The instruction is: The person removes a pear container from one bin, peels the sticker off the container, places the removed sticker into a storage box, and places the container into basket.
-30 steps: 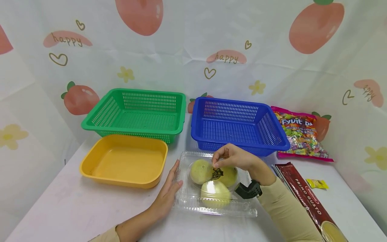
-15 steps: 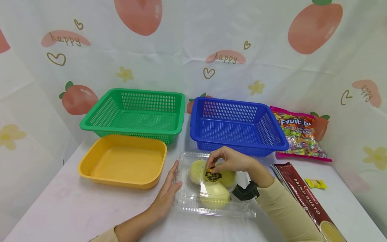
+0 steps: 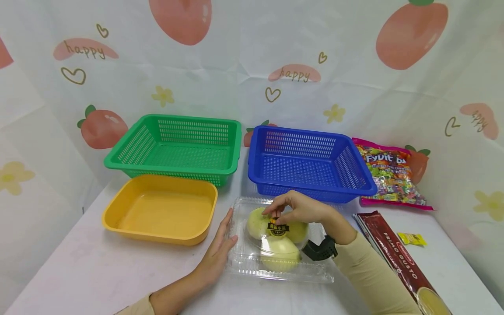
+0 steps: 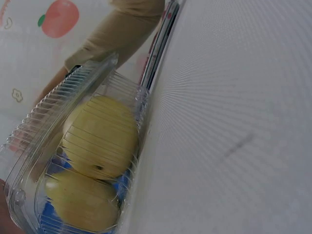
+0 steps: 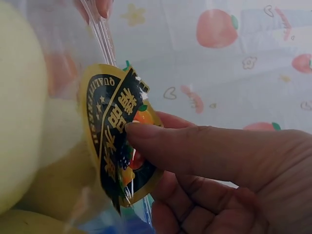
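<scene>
The clear box (image 3: 246,264) of fruits (image 3: 280,253) sits before the blue basket (image 3: 307,190); the left hand (image 3: 215,251) lies along its side, fingers straight, while the right hand (image 3: 301,208) has its thumb on the label (image 3: 278,229), whether pinching it I can't tell

the fruits (image 3: 280,254) are pale yellow-green, the sticker (image 5: 109,131) black and gold, the backdrop (image 3: 220,83) white with pinkish fruit prints

Green basket (image 3: 185,156) at the back, blue basket (image 3: 297,170) just right of it, yellow tub (image 3: 161,212) right in front of the green! Over on the right, a bright sweets bag (image 3: 393,175), then a dark-red "Primo Gusto" packet (image 3: 401,258) lying near a little yellow sweet (image 3: 411,239).
</scene>
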Tool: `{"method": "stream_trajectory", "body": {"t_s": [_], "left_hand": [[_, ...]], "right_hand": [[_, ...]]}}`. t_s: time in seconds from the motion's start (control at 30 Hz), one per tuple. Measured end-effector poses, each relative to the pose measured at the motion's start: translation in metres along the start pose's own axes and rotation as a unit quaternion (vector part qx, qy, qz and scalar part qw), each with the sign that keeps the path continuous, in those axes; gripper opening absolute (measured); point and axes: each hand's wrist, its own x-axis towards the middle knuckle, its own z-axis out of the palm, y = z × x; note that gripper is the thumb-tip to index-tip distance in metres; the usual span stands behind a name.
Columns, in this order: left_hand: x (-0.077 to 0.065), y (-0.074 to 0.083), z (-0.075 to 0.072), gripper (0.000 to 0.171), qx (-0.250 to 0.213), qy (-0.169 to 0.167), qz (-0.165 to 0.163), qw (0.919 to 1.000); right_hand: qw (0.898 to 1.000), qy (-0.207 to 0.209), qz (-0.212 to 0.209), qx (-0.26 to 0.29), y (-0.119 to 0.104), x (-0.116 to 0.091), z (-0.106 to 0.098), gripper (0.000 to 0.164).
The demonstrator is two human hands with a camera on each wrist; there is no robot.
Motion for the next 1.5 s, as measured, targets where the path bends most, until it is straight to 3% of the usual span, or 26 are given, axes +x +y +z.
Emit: {"method": "stream_trajectory", "body": {"t_s": [0.4,0.8,1.5], "left_hand": [[0.0,0.0,0.0,0.06,0.002,-0.002,0.002,1.0],[-0.002,0.0,0.0,0.06,0.001,0.0,-0.005,1.0],[-0.001,0.001,0.0,0.059,-0.002,-0.003,0.009,1.0]], "right_hand": [[0.999,0.016,0.032,-0.014,0.0,-0.001,-0.001,0.01],[1.0,-0.008,-0.018,-0.021,0.005,-0.003,-0.002,0.01],[0.994,0.011,-0.004,0.105,0.009,-0.007,-0.001,0.015]]}}
